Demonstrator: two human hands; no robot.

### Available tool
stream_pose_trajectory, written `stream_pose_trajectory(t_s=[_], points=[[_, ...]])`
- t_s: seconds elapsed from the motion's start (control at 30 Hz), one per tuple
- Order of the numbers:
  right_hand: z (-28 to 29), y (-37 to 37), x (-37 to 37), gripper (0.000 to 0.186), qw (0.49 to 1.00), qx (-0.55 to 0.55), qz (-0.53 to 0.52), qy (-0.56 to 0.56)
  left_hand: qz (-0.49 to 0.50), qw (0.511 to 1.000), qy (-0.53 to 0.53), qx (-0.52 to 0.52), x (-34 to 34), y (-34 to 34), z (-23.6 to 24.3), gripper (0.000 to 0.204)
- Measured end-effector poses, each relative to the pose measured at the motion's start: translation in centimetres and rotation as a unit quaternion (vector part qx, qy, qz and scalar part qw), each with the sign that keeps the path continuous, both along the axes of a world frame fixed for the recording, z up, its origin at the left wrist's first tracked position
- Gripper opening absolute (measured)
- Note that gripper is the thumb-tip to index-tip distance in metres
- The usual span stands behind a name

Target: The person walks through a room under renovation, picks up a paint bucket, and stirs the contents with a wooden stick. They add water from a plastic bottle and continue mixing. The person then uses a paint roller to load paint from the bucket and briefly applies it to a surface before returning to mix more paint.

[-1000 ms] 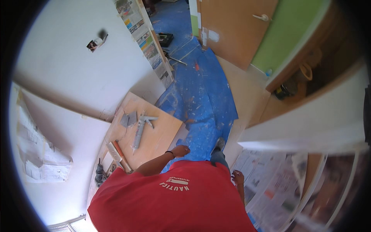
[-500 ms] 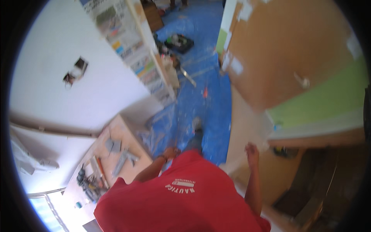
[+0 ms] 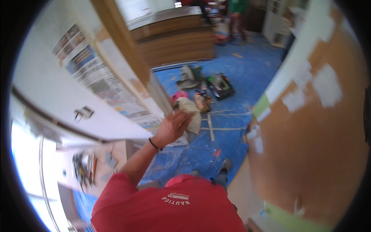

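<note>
At left, a pale wooden worktop [image 3: 119, 150] carries dark hand tools [image 3: 82, 166]; rightward, the raised left hand [image 3: 174, 125], nearer, has loosely spread fingers, apparently empty despite blur. Just beyond it, a crumpled beige cloth bundle [image 3: 189, 104] lies lengthwise ahead on blue plastic floor sheeting [image 3: 232, 137]. The right hand is out of view, its state unknowable.

Bare left hand [image 3: 174, 125] up, brown wooden door frame [image 3: 123, 38] blocking left; rightward it's free air over blue plastic floor sheeting [image 3: 232, 116] up to the white-patched brown wooden door [image 3: 309, 154]! Ahead, a crumpled cream bundle [image 3: 190, 111] and black tool case [image 3: 222, 88] obstruct the floor.
</note>
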State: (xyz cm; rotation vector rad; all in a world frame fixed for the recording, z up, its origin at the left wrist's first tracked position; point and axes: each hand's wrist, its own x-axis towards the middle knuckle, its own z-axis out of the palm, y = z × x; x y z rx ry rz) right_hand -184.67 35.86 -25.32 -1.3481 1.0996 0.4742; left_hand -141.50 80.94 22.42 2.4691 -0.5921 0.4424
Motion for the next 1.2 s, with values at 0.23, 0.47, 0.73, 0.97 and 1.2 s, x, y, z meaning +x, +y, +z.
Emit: stream_pose_trajectory(t_s=[0.23,0.47,0.73,0.97,1.2], points=[[0.7,-12.7,35.3,0.023,0.949,-0.118,0.291,-0.029,0.295,0.85,-0.409,0.151,2.6,-0.1,20.3,0.032],[8.9,-5.5,61.0,0.016,0.95,-0.02,0.239,-0.198,0.449,0.711,-0.507,0.192,10.0,3.3,23.0,0.059],[-2.1,-7.0,66.4,0.081,0.911,0.003,0.404,-0.084,0.507,0.672,-0.512,0.171,12.3,6.1,21.1,0.07],[-1.8,4.0,90.6,0.091,0.913,0.019,0.393,-0.108,0.529,0.627,-0.537,0.196,13.4,6.1,21.1,0.073],[37.8,43.9,120.3,0.026,0.579,0.05,0.479,-0.658,0.567,0.497,-0.561,0.342,23.2,2.4,22.8,0.056]])
